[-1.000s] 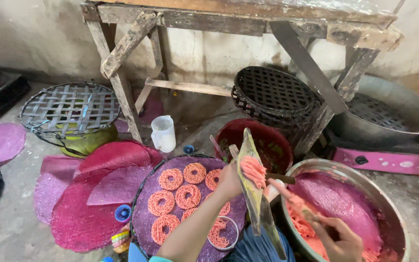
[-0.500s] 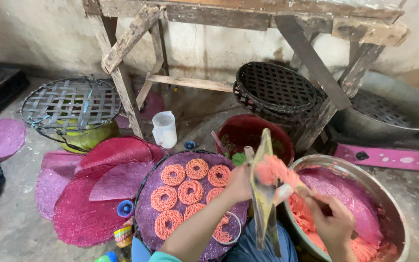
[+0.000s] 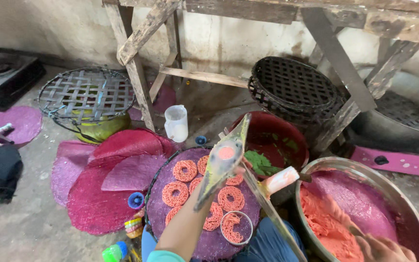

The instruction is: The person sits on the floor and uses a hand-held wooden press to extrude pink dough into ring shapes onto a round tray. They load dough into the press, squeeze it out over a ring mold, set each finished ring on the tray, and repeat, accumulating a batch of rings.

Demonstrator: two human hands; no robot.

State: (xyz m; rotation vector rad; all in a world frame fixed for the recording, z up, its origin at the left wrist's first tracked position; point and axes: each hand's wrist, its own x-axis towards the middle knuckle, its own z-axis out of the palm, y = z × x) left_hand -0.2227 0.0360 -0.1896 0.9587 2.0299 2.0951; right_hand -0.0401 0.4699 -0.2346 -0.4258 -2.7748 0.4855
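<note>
Since half a second ago, the right hand [image 3: 381,248] has dropped from the cone-shaped piping bag [image 3: 225,160] into the metal bowl [image 3: 403,199] of orange dough [image 3: 328,218]; how far its fingers are closed cannot be told. Left hand [image 3: 236,171] grips the bag upright above the purple round mat [image 3: 204,213], where lacy orange rings [image 3: 186,171] lie.

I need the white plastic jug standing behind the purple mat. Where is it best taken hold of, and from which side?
Likely by the handle of the white plastic jug, coming in from its left. The jug stands upright on the floor and the handle seems to jut out on the left side. A wooden table leg stands close on that side, so approach low and from the front-left.
</note>
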